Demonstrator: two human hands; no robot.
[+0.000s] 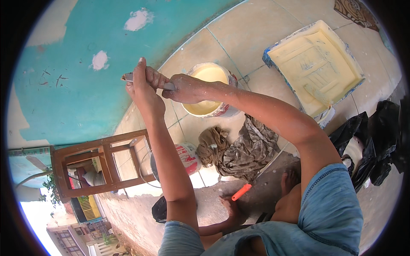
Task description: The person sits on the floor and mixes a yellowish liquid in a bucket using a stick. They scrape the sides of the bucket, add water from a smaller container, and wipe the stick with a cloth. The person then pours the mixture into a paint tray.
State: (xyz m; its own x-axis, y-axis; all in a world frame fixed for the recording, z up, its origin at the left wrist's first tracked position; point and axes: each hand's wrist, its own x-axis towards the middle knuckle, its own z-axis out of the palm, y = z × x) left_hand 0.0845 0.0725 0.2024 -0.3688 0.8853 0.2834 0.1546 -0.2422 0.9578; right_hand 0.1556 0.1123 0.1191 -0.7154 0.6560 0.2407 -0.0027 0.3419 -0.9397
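Observation:
My left hand (143,85) is closed, thumb along the top, around a narrow grey tool (128,77) with an orange-brown tip. A flat grey end (169,86) shows between my two hands; I cannot tell whether it belongs to the same tool. My right hand (185,88) is curled into a fist touching that grey end. Both hands are raised in front of the teal wall (55,102), which has pale patches. Beneath my right hand and forearm stands a bucket of cream paint (212,71), its rim partly covered by them.
A paint tray (358,79) coated in cream paint lies at the far right. Crumpled cloths (250,149) and an orange-handled tool (242,192) with a thin rod lie nearer me. A red-and-white bucket (187,158), a brown wooden frame (106,162) and black plastic bags (380,136) stand around.

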